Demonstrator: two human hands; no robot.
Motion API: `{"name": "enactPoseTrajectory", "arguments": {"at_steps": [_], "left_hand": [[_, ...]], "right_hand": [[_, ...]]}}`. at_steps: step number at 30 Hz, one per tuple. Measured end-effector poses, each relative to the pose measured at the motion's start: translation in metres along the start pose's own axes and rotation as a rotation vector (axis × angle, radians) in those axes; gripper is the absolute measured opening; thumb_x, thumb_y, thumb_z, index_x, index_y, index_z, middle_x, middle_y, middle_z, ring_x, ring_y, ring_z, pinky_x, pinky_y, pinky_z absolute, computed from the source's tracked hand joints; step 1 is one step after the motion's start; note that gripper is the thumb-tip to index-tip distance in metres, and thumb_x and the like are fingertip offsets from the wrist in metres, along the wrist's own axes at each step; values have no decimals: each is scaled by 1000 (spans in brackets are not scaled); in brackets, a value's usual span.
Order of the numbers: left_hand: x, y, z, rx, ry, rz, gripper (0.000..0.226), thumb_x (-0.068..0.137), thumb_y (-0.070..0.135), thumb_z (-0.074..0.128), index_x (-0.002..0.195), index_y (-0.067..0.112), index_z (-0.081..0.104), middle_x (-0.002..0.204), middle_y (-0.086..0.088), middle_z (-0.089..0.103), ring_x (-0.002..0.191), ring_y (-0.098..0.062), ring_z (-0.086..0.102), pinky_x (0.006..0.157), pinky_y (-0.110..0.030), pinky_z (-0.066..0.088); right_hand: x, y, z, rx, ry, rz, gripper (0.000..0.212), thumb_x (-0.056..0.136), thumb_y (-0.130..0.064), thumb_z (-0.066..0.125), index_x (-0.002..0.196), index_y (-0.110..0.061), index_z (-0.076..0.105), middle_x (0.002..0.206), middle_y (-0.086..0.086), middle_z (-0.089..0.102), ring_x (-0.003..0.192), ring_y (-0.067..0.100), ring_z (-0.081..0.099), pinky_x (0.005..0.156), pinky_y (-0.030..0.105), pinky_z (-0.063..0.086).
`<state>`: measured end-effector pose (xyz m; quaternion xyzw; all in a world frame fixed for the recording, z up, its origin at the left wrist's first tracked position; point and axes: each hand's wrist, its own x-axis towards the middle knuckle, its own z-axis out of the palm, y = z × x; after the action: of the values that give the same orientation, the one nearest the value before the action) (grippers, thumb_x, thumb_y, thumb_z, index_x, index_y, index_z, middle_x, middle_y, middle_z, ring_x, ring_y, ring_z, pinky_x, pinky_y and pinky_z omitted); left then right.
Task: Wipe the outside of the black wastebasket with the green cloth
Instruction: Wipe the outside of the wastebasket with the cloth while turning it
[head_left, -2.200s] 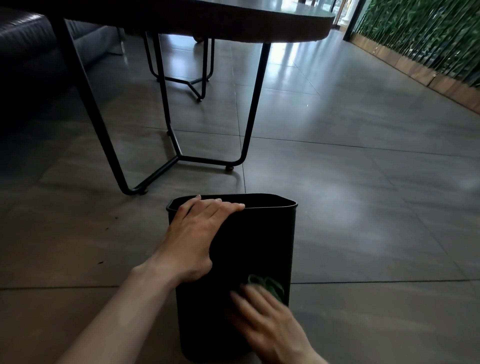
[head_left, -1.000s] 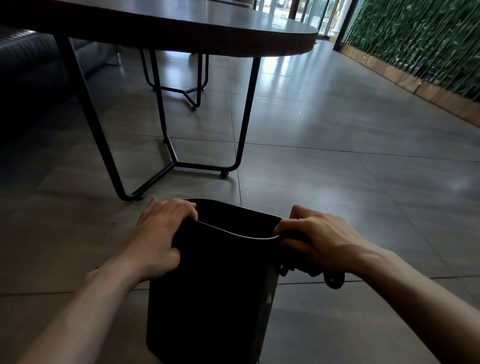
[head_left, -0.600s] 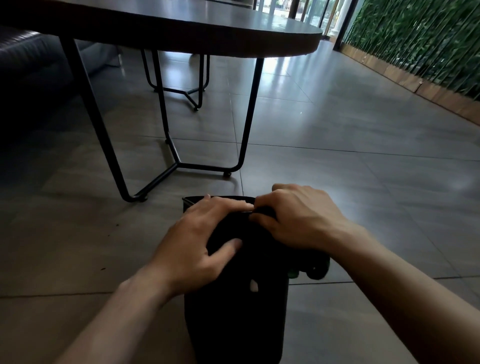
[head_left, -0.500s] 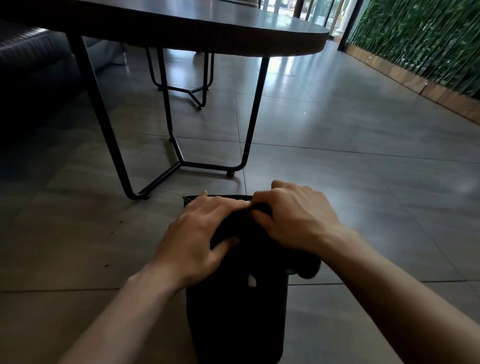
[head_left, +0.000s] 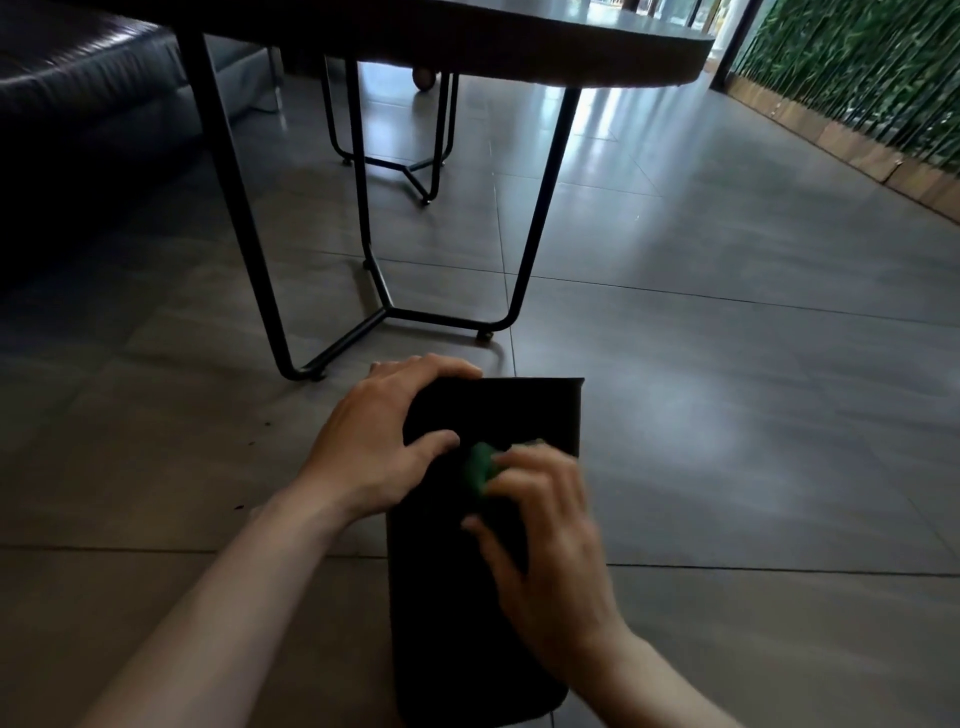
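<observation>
Fingers of my right hand (head_left: 540, 540) curl over the green cloth (head_left: 480, 464), pressing it to the near wall of the black wastebasket (head_left: 447, 597), so the rubbing lands on the outside. At ten o'clock, my left hand (head_left: 384, 441) clamps the rim's corner, bracing against sliding. Beyond, at twelve, stand the table legs (head_left: 540, 208).

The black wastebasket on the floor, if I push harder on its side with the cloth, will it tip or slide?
The wastebasket looks tall and narrow, so it is probably apt to tip. The left hand grips its top corner, likely to steady it. The tile floor looks glossy, so it may slide too. The right hand presses the green cloth high up the side, adding leverage.
</observation>
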<state>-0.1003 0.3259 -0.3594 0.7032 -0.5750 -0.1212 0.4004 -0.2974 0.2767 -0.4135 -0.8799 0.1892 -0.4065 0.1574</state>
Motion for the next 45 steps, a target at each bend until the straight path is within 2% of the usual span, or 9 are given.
{"name": "enactPoseTrajectory", "arguments": {"at_steps": [7, 12, 20, 28, 31, 36, 40, 43, 45], "left_hand": [[-1, -11, -5, -85, -44, -62, 61, 77, 10, 78, 121, 47, 59, 124, 18, 60, 123, -10, 55, 106, -42, 47], [0, -13, -3, -97, -57, -46, 63, 77, 9, 78, 121, 48, 58, 133, 19, 57, 140, 0, 41, 116, -40, 37], [7, -20, -2, -154, -47, -12, 55, 85, 4, 70, 123, 42, 62, 134, 17, 60, 144, 0, 38, 119, -38, 35], [6, -22, 4, -176, -57, -47, 54, 88, 10, 67, 120, 53, 56, 144, 19, 55, 150, 4, 22, 121, -46, 30], [8, -25, 4, -149, -31, -33, 51, 90, 13, 66, 121, 53, 56, 143, 21, 55, 150, 3, 24, 120, -48, 33], [9, -27, 4, -125, -13, -3, 49, 91, 12, 66, 124, 47, 58, 138, 29, 58, 149, 3, 27, 120, -46, 34], [10, -25, 6, -153, 0, -33, 48, 94, 8, 62, 121, 48, 59, 139, 31, 57, 149, 5, 25, 121, -46, 31], [8, -21, 7, -150, -9, -46, 48, 95, 11, 61, 121, 51, 57, 140, 33, 54, 149, 7, 23, 121, -48, 31], [7, -21, 7, -131, -8, -44, 48, 95, 12, 61, 122, 51, 56, 141, 34, 53, 149, 7, 23, 120, -49, 31]], "right_hand": [[-63, 20, 25, -404, -343, -521, 51, 100, -58, 56, 144, -34, 55, 163, 4, 40, 153, 35, 32, 121, 62, 30], [-56, 36, 15, -498, -441, -795, 45, 107, -30, 54, 151, -37, 46, 167, 5, 34, 154, 37, 29, 123, 60, 28], [21, 40, 8, -298, -166, -426, 32, 101, -28, 69, 133, -29, 66, 157, 16, 47, 152, 39, 33, 119, 60, 34], [-83, 46, 13, -511, -483, -864, 41, 110, -26, 50, 151, -25, 46, 168, 6, 30, 156, 36, 23, 127, 53, 23], [-34, 47, -4, -274, -336, -563, 30, 105, -22, 62, 133, -30, 66, 161, 12, 43, 152, 38, 34, 118, 55, 38], [32, 47, -6, -305, -66, -176, 37, 106, -24, 56, 143, -26, 59, 163, 14, 38, 156, 37, 25, 120, 59, 33], [-38, 42, 14, -378, -255, -542, 36, 105, -22, 61, 140, -27, 59, 163, 14, 40, 151, 37, 36, 124, 57, 27], [-94, 41, 9, -635, -466, -794, 58, 104, -23, 52, 159, -18, 33, 165, 10, 25, 144, 27, 41, 130, 51, 5], [-91, 46, -2, -612, -489, -757, 53, 104, -27, 56, 154, -22, 42, 163, 7, 34, 140, 25, 47, 129, 47, 16]]}}
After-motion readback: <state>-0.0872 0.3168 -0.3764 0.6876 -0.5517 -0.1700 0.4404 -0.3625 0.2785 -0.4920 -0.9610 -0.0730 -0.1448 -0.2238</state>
